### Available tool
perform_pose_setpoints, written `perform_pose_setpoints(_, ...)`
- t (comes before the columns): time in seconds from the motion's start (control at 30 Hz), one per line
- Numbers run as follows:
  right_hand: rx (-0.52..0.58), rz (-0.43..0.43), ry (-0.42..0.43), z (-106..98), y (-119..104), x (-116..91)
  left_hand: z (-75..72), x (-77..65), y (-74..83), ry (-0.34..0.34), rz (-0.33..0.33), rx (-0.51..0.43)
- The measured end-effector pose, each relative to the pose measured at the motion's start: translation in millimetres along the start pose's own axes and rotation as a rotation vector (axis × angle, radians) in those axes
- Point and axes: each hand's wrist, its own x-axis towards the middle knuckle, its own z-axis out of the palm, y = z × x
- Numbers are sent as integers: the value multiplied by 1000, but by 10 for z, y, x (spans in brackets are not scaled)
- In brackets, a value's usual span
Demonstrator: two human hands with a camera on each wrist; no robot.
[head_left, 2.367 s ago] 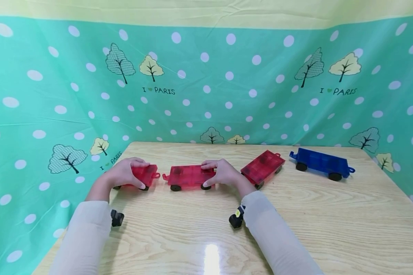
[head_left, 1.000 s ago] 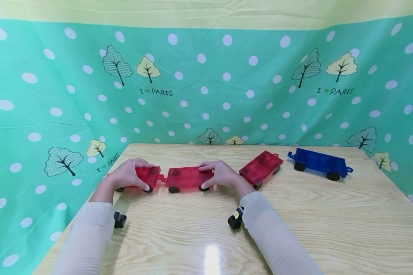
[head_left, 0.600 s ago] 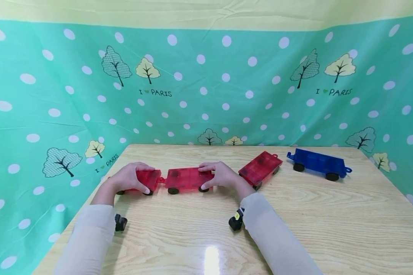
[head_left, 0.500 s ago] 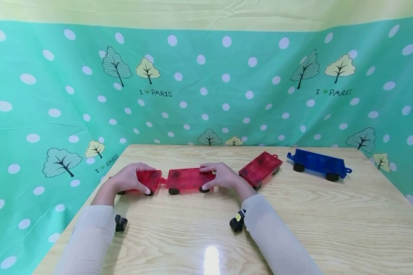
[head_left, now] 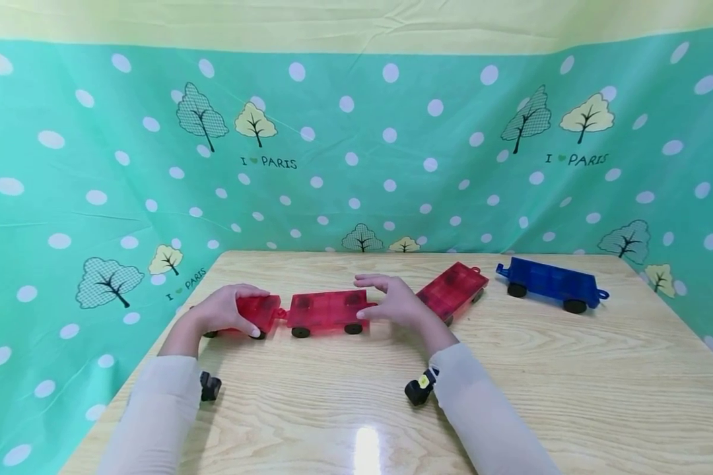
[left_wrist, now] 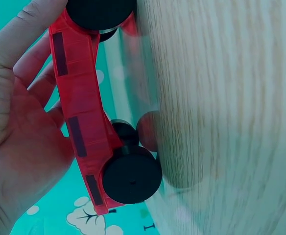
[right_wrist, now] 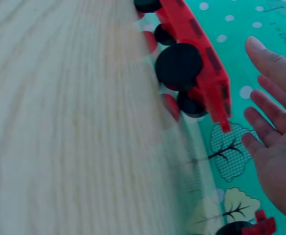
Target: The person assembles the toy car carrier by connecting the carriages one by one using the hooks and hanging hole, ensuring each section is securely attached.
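Observation:
My left hand (head_left: 222, 310) grips the leftmost red toy train car (head_left: 263, 313), thumb at its near side and fingers over the far side. In the left wrist view that red car (left_wrist: 79, 112) shows its side and black wheels close over the wood. A hook-and-ring coupling (head_left: 281, 313) joins it to the middle red car (head_left: 327, 309), which stands on its wheels. My right hand (head_left: 401, 307) is beside the middle car's right end with fingers spread. The right wrist view shows this hand (right_wrist: 280, 127) apart from the red car (right_wrist: 202, 54).
Behind the right hand, a third red car (head_left: 454, 288) stands at an angle. Farther right is a blue car (head_left: 552, 282) with a hook and a ring at its ends. A polka-dot cloth (head_left: 356, 138) hangs along the back edge of the wooden table (head_left: 333, 396).
The left car has moved right and its ring now meets the middle car's hook. My right hand has let go of the middle car and drawn back to the right.

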Motion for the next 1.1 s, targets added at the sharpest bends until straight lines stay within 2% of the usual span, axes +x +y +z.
perform_pose_setpoints(0.2, 51, -45, 55, -83, -51, -105, -7, -29, -12, -6, -29, -4)
perform_pose_setpoints(0.47, 42, -155, 52, -203, -140, -245, -19, -14, -50, 5, -9, 13)
perform_pose_setpoints(0.67, 50, -180, 33, -295, -162, -319, -14, -9, -52, -1, -24, 5)
perform_pose_setpoints(0.87, -4, -206, -2, -438, -185, -392, -3, 5, -41, -7, -19, 2)
perform_pose_setpoints(1.1, -80, -198, -37, -647, -227, -476, 12, 14, -33, -8, -2, 1)
